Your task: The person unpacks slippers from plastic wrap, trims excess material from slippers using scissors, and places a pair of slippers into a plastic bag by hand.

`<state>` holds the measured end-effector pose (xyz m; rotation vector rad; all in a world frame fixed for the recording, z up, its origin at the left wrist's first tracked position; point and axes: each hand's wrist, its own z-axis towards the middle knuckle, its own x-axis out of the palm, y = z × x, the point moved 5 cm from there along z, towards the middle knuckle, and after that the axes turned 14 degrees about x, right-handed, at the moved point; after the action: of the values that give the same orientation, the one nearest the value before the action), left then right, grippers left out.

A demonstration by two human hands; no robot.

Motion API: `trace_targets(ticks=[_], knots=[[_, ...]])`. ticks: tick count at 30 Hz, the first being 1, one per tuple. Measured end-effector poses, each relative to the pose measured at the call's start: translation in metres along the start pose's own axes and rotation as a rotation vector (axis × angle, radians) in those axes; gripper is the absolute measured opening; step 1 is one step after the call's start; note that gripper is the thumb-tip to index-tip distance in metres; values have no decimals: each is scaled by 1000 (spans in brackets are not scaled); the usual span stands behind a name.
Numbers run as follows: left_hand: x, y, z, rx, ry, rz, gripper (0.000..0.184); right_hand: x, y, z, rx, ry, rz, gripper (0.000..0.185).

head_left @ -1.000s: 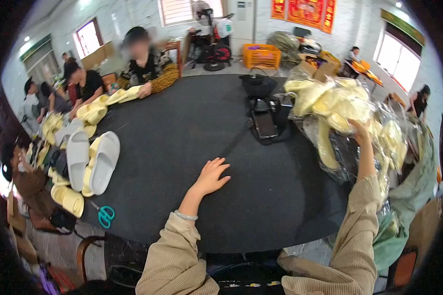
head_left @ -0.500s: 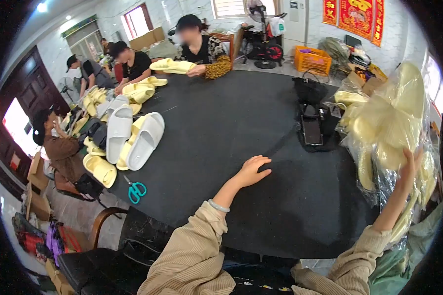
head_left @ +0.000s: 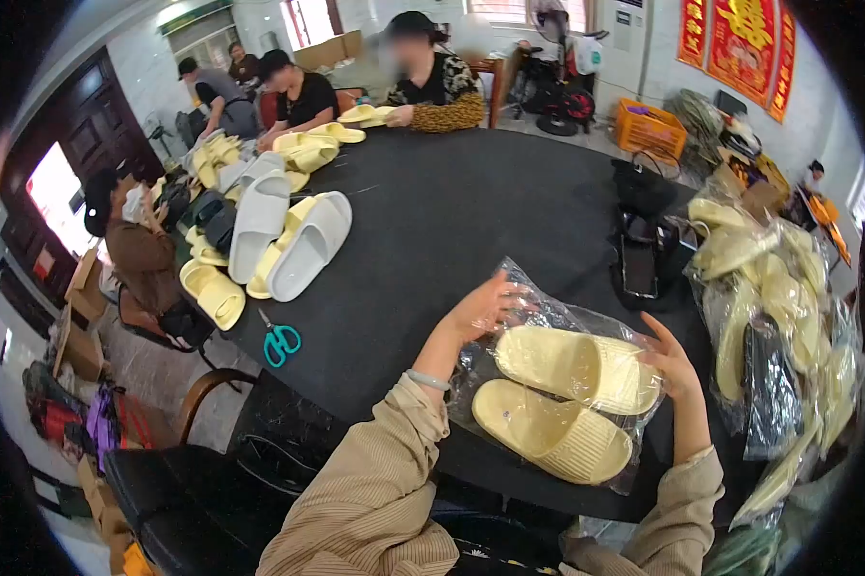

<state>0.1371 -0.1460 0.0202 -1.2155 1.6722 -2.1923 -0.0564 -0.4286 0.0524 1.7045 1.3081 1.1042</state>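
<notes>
A pair of pale yellow slippers (head_left: 567,408) lies side by side in a clear plastic bag (head_left: 533,288) on the dark table in front of me. My left hand (head_left: 488,309) is at the bag's far left edge, fingers apart and slightly blurred against the film. At the right end of the bag is my right hand (head_left: 673,357), its fingers spread beside the slipper's strap; whether it presses on the film is hard to see. Teal-handled scissors (head_left: 281,344) rest at the table's left edge.
Grey slippers (head_left: 312,248) and yellow slippers (head_left: 214,293) are piled at left. A phone (head_left: 638,267) and a black bag (head_left: 641,190) lie at right, near heaped bagged slippers (head_left: 783,298). A chair (head_left: 178,470) stands front left. Several people sit or stand around the far side.
Bagged yellow slippers now lie before me; my right hand has moved left from the heap to them. My left hand now meets the bag. The view has shifted.
</notes>
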Motion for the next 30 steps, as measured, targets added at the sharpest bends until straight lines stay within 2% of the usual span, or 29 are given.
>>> trace_targets(ticks=[1,2,4,5,7,8,10,11,13,18,21,23,24,26,27,29,30], knots=[[-9,5,2,-13,29,96,67,-7,-5,2,-13,-107,-32,80],[-9,6,1,5,18,230,61,-11,-11,5,-14,-82,-47,80],[-11,7,-2,-13,10,398,53,-39,-19,3,-183,-322,-264,73],[-11,5,-3,-2,-16,394,53,-49,-30,4,-181,-298,-278,73],[-13,7,-2,46,48,455,51,-64,-43,3,-309,-337,-421,62],[-17,10,-1,42,13,421,45,-69,-50,6,-304,-322,-426,62],[-19,7,-1,33,-56,342,41,-78,-59,4,-252,-433,-395,37],[-21,7,-1,23,-112,264,38,-80,-60,4,-246,-435,-391,37],[-22,3,-2,47,-102,239,35,-90,-60,8,-187,-496,-218,20],[-27,-10,-12,76,-86,241,31,-86,-60,11,-247,-503,-13,23],[-34,-8,-9,70,-101,229,29,-76,-62,5,-210,-470,133,23],[-44,-6,-4,131,-155,490,28,-76,-63,4,-199,-508,179,26],[-45,0,-3,131,-150,487,28,-74,-62,1,-200,-502,155,27],[-42,-11,-5,465,-248,1062,33,-67,-58,0,-208,-502,125,30],[-42,-7,-3,464,-242,1061,33,-64,-57,-1,-207,-507,127,30],[-26,-21,-10,764,-331,1315,44,-59,-55,-1,-231,-486,83,30],[-23,-23,-9,762,-323,1317,44,-59,-54,-1,-248,-467,38,31]])
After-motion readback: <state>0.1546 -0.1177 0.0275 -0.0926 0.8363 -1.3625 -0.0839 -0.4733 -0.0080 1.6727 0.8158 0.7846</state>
